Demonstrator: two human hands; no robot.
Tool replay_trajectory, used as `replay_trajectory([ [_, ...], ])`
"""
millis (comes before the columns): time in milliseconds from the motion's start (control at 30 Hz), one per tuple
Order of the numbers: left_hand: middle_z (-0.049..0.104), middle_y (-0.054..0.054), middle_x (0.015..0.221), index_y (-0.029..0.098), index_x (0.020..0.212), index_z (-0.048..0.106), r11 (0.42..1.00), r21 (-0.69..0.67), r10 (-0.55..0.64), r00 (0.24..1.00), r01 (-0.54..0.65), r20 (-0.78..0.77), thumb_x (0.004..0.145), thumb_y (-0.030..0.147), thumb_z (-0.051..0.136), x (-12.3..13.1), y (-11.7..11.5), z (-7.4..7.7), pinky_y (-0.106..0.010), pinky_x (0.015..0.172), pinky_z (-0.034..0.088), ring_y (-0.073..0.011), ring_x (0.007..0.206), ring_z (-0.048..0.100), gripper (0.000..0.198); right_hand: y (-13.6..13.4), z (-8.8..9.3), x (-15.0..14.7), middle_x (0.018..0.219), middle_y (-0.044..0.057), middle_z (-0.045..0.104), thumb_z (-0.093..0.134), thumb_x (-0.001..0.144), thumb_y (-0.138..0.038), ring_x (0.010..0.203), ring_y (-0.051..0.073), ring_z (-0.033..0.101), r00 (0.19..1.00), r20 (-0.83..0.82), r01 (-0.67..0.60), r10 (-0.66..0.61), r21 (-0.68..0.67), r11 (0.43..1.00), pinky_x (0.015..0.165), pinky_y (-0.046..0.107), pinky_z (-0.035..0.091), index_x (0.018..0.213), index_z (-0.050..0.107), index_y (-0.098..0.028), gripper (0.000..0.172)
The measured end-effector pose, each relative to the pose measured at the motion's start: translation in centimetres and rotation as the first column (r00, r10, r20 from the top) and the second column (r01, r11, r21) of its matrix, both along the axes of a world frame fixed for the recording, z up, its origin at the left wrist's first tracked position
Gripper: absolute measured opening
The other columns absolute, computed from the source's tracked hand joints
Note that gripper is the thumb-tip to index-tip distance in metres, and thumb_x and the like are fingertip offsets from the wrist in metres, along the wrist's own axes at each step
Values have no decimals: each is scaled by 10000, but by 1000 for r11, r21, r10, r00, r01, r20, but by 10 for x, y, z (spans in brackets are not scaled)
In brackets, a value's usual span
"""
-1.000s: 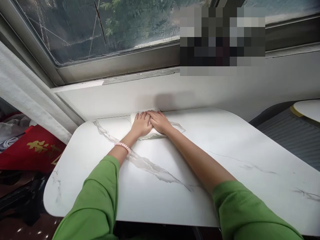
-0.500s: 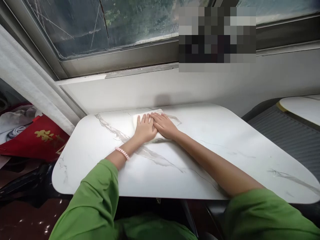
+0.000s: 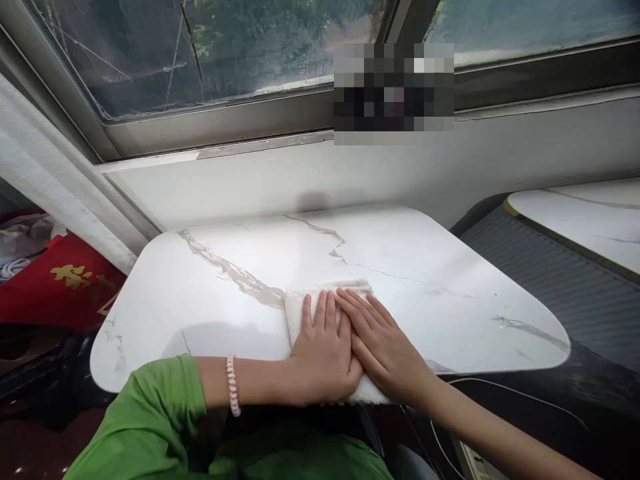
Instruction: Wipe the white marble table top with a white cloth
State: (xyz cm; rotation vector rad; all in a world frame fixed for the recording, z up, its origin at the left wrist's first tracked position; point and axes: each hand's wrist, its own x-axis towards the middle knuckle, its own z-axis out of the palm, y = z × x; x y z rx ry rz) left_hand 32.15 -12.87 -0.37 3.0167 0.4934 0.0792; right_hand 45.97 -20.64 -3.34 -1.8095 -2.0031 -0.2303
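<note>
Along the near edge of a white, marble-patterned tabletop (image 3: 145,300), a folded white cloth (image 3: 295,320) lies under both hands, its closest part reaching the edge and seemingly a little past it. The left hand (image 3: 323,353) is spread flat on it, fingers straight and pointing away, a pink coiled wristband (image 3: 233,385) on that wrist below a green sleeve (image 3: 155,407). The right hand (image 3: 387,343) lies flat beside it, angled inward, the two touching at the thumbs. Neither hand curls round the cloth; both press from above. To the right of them, below the table, runs a thin pale cable (image 3: 520,393).

This looks like a wiping stroke at its near limit. The next move would call for level pressure from both palms, and for the cloth's overhanging part to be brought fully onto the surface.

Beyond the hands, grey veins cross the tabletop up to a white wall (image 3: 215,187). A red bag with gold lettering (image 3: 55,287) sits to the left, under a pale curtain (image 3: 60,160); a metal-framed window (image 3: 135,67) stands farthest off.
</note>
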Motion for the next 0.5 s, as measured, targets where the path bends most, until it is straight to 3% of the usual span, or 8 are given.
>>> replay_trajectory([
  [133,187,-240,1543,-25,1476,226,1000,-8,-3,1000,3,2,940,389,323,7,8,-1,-546,1172,110,-360,1443,109,684,7,-1,5,1475,130,433,262,924,-236,1393,253,339,999,-40,14,-15,-26,1000,1120,545,294,1539,53,-189,652],
  [267,215,-227,1542,-7,1471,249,1000,-4,30,999,-30,24,931,382,341,23,27,-4,-534,1176,112,-344,1444,142,671,32,-3,20,1452,136,461,258,916,-238,1384,248,354,997,-75,32,-35,-36,999,1128,538,276,1495,237,-155,585],
  [367,246,-224,1537,6,1467,262,996,-2,87,994,-88,62,928,359,340,43,53,-7,-519,1177,114,-327,1441,174,648,62,-3,39,1442,134,474,238,919,-253,1378,239,361,993,-100,50,-56,-65,997,1135,514,265,1428,362,-129,538],
  [500,302,-195,1526,36,1449,311,990,6,142,983,-144,113,932,341,342,78,105,-13,-487,1181,120,-299,1430,226,601,118,0,69,1447,140,467,218,916,-259,1365,240,377,988,-124,73,-88,-118,990,1140,490,250,1380,422,-90,535],
])
